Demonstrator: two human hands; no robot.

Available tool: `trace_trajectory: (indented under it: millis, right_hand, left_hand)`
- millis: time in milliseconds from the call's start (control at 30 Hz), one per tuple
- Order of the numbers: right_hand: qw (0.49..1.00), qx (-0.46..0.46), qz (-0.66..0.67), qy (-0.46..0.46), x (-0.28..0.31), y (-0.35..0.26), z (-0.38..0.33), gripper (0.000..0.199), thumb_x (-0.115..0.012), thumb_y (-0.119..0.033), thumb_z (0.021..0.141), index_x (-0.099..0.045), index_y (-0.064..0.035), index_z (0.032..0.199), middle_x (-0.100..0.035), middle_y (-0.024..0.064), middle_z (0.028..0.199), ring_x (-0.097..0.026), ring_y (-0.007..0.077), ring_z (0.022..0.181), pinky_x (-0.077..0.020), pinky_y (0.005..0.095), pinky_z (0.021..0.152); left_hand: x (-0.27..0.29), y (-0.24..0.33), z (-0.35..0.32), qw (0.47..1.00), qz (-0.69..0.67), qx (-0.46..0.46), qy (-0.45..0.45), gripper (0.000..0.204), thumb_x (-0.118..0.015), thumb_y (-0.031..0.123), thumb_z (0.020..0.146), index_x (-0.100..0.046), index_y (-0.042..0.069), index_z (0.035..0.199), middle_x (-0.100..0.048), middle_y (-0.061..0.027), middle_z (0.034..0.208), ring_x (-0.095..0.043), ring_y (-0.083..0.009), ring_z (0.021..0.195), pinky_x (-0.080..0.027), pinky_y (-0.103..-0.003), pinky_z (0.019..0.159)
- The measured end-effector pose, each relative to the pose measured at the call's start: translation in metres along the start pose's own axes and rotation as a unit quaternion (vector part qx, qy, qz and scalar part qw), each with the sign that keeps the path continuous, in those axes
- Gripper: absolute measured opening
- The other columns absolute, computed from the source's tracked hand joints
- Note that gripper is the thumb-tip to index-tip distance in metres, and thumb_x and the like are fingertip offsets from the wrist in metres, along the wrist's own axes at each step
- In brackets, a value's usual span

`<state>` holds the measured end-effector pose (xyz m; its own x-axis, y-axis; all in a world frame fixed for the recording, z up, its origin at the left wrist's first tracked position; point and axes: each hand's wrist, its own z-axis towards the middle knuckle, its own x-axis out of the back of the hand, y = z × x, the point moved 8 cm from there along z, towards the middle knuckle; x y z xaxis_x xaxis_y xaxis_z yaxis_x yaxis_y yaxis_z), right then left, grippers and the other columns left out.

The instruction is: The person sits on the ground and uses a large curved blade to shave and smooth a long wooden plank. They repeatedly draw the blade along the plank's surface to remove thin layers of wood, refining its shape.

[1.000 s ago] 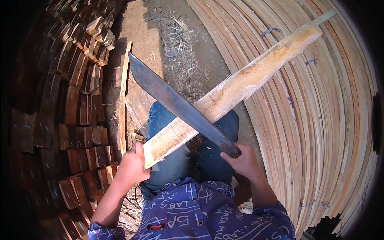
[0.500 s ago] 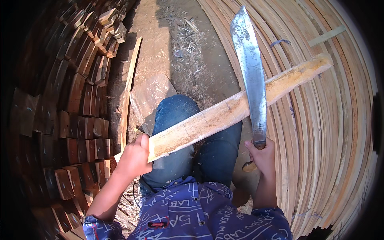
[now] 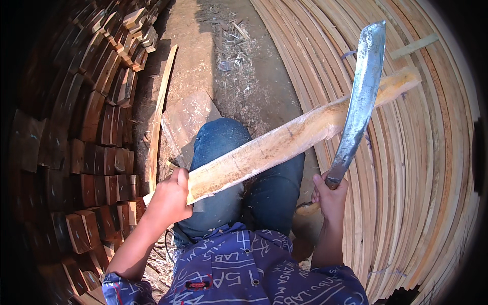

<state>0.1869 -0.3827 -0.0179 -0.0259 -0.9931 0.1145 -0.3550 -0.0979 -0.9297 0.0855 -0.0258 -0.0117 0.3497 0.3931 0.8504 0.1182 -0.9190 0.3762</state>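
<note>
My left hand [image 3: 168, 201] grips the near end of a long pale wooden slat [image 3: 284, 145] that runs across my knees up toward the right. A large steel machete [image 3: 358, 99] is held by its handle in my right hand [image 3: 329, 195]. Its blade points up and away and crosses over the slat's far part. I sit with blue-jeaned legs [image 3: 223, 147] under the slat.
Stacks of dark short wood blocks [image 3: 96, 127] fill the left side. A thin loose strip [image 3: 157, 122] lies on the dirt beside them. A big pile of long pale slats [image 3: 432, 168] curves along the right. Wood chips litter the dirt ground [image 3: 223, 56] ahead.
The machete swung from lying across the slat toward the left to standing upright on the right. The slat's far end dropped lower and its angle flattened.
</note>
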Motion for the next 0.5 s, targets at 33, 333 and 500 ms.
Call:
trace_trajectory:
  millis: [33,333,500]
  right_hand:
    - [0.998,-0.002,-0.057,-0.014,-0.006,0.005,-0.001,0.019,-0.074,-0.006,0.086,-0.057,-0.0030,0.078,-0.054,0.0014,0.056,-0.049,0.0075,0.042,-0.0383,0.0242,0.040]
    - [0.999,-0.006,-0.016,-0.027,-0.008,0.001,0.001,0.022,-0.077,-0.011,0.085,-0.059,-0.0005,0.077,-0.055,0.0003,0.058,-0.052,0.0072,0.046,-0.0400,0.0248,0.043]
    - [0.989,0.036,-0.140,-0.019,-0.016,0.017,-0.001,0.022,-0.075,-0.009,0.087,-0.057,-0.0023,0.076,-0.055,0.0016,0.057,-0.051,0.0079,0.045,-0.0401,0.0240,0.042]
  left_hand:
    - [0.000,0.000,0.002,1.000,-0.011,-0.002,0.000,0.055,-0.073,0.003,0.055,-0.046,-0.005,0.102,-0.058,-0.0250,0.091,-0.064,-0.0431,0.087,-0.054,-0.045,0.077]
    - [0.002,-0.009,0.003,0.998,-0.052,-0.037,-0.029,0.056,-0.071,0.004,0.056,-0.043,-0.006,0.104,-0.060,-0.0299,0.086,-0.063,-0.0490,0.083,-0.053,-0.049,0.076]
    - [-0.002,-0.008,0.006,0.995,-0.071,-0.032,-0.067,0.057,-0.071,0.004,0.056,-0.042,-0.006,0.104,-0.061,-0.0326,0.087,-0.063,-0.0500,0.084,-0.053,-0.049,0.075]
